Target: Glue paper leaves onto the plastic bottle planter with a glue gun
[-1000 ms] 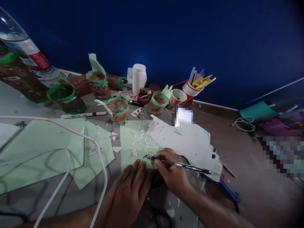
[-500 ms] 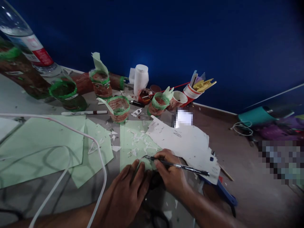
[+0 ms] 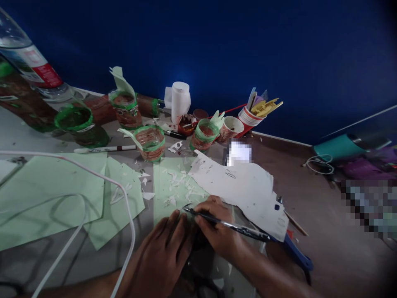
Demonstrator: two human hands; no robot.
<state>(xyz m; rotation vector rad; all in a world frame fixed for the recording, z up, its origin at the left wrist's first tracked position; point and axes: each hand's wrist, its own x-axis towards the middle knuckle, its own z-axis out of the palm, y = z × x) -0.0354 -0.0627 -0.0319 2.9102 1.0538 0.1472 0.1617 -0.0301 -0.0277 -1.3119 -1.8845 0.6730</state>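
My right hand (image 3: 217,225) pinches a dark, clear-barrelled pen (image 3: 238,228), its tip resting near the lower part of a pale green sheet (image 3: 159,182). My left hand (image 3: 166,244) lies flat with its fingers stretched forward, pressing the near part of that sheet just left of the pen tip. Small white paper scraps (image 3: 178,180) are scattered over the sheet. Right beside it lies a white cut paper (image 3: 242,182) with pencil-like oval marks. What lies under my fingers is hidden.
Painted brown-and-green containers (image 3: 149,142) stand behind the sheet, near a marker (image 3: 105,149). A red-striped cup (image 3: 248,118) holds plastic cutlery. A white cable (image 3: 132,215) crosses larger green sheets (image 3: 56,190) at left. A blue-handled tool (image 3: 296,254) lies at right, a tall bottle (image 3: 34,62) far left.
My right hand and the pen have shifted slightly left, the tip now nearer my left fingertips. The camera view has turned a little. My left hand stays on the sheet.
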